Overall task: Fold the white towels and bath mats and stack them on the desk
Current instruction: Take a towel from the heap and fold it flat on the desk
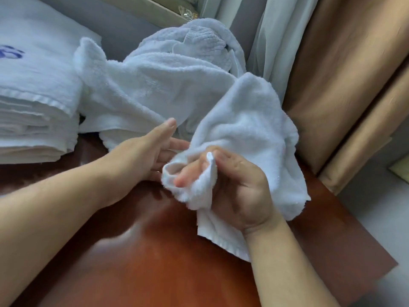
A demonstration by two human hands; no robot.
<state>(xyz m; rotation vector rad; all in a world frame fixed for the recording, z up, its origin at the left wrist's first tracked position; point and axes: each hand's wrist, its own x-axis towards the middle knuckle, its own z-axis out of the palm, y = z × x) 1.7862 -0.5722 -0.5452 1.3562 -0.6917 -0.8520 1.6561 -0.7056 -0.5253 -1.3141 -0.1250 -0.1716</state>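
Note:
My right hand [239, 191] grips a small white terry towel [250, 134] by a bunched corner, held just above the reddish-brown desk [143, 251]. The rest of the towel hangs crumpled over and behind that hand. My left hand [150, 151] lies beside it with straight fingers that reach under the towel's edge and touch it. Behind both hands lies a loose heap of unfolded white towels [159, 85]. A stack of folded white towels [33, 107] with a blue mark on top stands at the left of the desk.
A waffle-textured white cloth [205, 41] tops the heap at the back. Sheer white curtains [265, 41] and tan drapes [345, 74] hang at the right, past the desk's edge. A grey wall and a frame run along the back.

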